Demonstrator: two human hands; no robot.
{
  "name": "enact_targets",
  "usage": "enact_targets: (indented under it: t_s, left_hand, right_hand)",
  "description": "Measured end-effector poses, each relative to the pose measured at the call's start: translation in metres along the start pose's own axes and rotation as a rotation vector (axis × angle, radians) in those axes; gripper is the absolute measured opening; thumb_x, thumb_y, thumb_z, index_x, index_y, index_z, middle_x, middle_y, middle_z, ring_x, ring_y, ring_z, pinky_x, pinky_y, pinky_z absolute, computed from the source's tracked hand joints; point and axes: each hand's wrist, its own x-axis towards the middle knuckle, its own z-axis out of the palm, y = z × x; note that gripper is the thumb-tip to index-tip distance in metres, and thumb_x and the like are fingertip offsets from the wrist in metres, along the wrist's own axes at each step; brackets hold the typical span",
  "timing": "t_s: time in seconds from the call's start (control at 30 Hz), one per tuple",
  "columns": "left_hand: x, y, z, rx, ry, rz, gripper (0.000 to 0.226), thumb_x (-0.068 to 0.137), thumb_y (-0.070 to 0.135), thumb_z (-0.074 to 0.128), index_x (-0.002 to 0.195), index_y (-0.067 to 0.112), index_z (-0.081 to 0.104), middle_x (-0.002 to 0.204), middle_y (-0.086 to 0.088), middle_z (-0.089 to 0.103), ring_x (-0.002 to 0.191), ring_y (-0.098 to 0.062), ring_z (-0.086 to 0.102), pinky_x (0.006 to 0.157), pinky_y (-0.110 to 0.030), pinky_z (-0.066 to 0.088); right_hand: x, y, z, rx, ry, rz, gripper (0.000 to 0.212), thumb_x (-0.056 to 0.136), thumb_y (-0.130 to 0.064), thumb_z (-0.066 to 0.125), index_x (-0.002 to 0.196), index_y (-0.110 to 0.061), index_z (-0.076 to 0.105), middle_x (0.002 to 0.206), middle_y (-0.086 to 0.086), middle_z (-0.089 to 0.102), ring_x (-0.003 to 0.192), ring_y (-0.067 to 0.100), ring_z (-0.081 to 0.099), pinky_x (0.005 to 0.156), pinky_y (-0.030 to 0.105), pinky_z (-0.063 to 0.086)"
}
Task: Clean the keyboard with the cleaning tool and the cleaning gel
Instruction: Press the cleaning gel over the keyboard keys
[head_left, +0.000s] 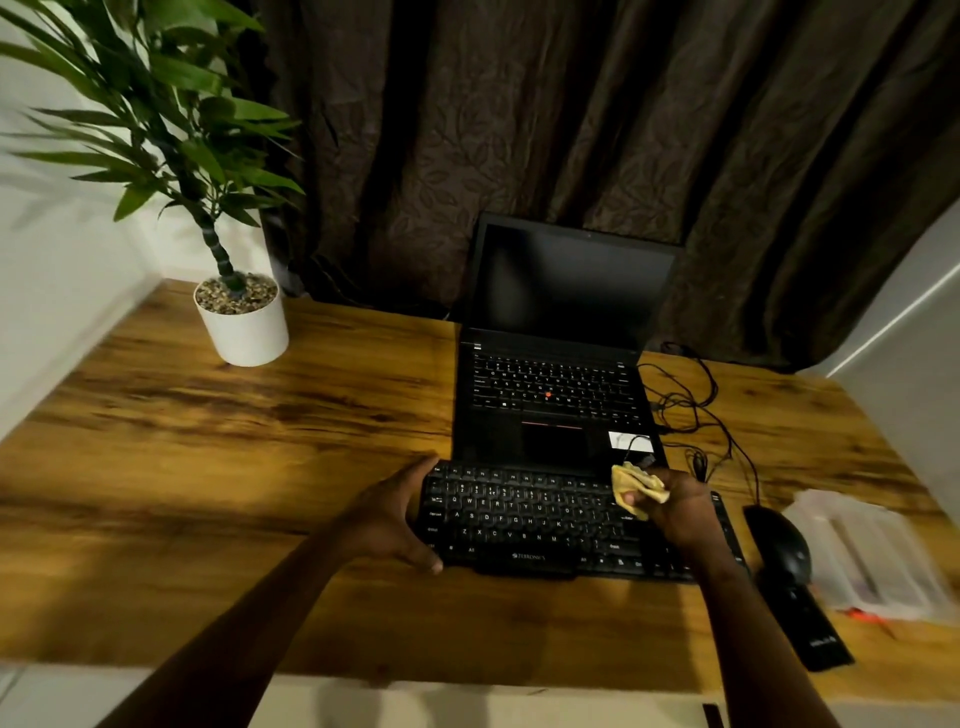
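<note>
Far to my left a potted plant (241, 317) stands on the wooden desk (156, 467), well clear of the work. My left hand (395, 514) cups the left end of the keyboard (519, 519), thumb at the far edge and fingers curled round the near corner, open just wide enough to span it and brace it. The keyboard lies flat in front of me, its back edge up against the open laptop (556, 364). It looks light and rigid, likely to slide on this smooth top, so I judge the short end the right place to pin it, away from the keys I mean to clean.

Over the right part of the keys my right hand (675, 512) is closed around the cleaning gel (636, 486), a yellow lump bulging out above my thumb. It looks soft and tacky, and should mould into the gaps under light pressure; pinched too thin it could tear and leave bits behind. Whether it touches the keys I cannot tell. Further right, a mouse (779, 545) sits near the keyboard's end.
</note>
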Motion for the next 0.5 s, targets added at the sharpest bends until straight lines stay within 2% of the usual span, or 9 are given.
enact_targets:
  t_s: [0.1,0.23,0.27,0.33,0.5]
  left_hand:
    - [0.0,0.001,0.0,-0.008,-0.004,-0.004,0.149,0.037,0.052,0.095,0.154,0.045,0.003,0.163,0.011,0.013,0.149,-0.018,0.015,0.118,-0.039,0.029]
    - [0.0,0.001,0.001,-0.015,0.002,0.013,0.147,0.04,0.048,0.096,0.154,0.043,0.003,0.163,0.011,0.01,0.149,-0.016,0.014,0.118,-0.035,0.028]
    - [0.0,0.001,0.001,-0.026,0.003,0.015,0.146,0.041,0.046,0.097,0.155,0.042,0.004,0.163,0.011,0.011,0.149,-0.015,0.014,0.117,-0.033,0.027]
    - [-0.001,0.001,0.001,-0.046,0.003,0.02,0.145,0.043,0.042,0.097,0.155,0.041,0.005,0.163,0.012,0.01,0.149,-0.014,0.013,0.117,-0.031,0.026]
    - [-0.002,0.003,0.0,-0.03,0.008,0.018,0.148,0.039,0.047,0.097,0.155,0.04,0.005,0.163,0.012,0.011,0.149,-0.014,0.014,0.117,-0.031,0.026]
  right_hand:
    - [-0.003,0.003,-0.001,-0.006,0.009,0.007,0.021,0.078,-0.012,0.081,0.097,-0.01,0.071,0.088,0.005,0.071,0.082,0.022,0.068,0.066,0.03,0.054]
    - [-0.002,-0.011,0.021,0.018,-0.023,-0.029,0.03,0.076,-0.006,0.081,0.105,-0.002,0.07,0.09,0.003,0.069,0.079,0.011,0.064,0.066,0.008,0.047]
    - [-0.002,-0.015,0.026,0.011,-0.033,-0.054,0.029,0.076,-0.006,0.081,0.103,-0.004,0.071,0.087,0.001,0.069,0.078,0.009,0.064,0.066,0.009,0.047]
    - [0.0,-0.015,0.029,0.012,-0.061,-0.076,0.027,0.076,-0.01,0.082,0.101,-0.006,0.072,0.086,0.0,0.071,0.078,0.011,0.066,0.07,0.02,0.052]
    - [0.003,0.008,0.008,-0.099,-0.034,-0.038,0.036,0.076,-0.021,0.082,0.107,-0.007,0.071,0.095,0.009,0.072,0.086,0.025,0.068,0.074,0.037,0.057]
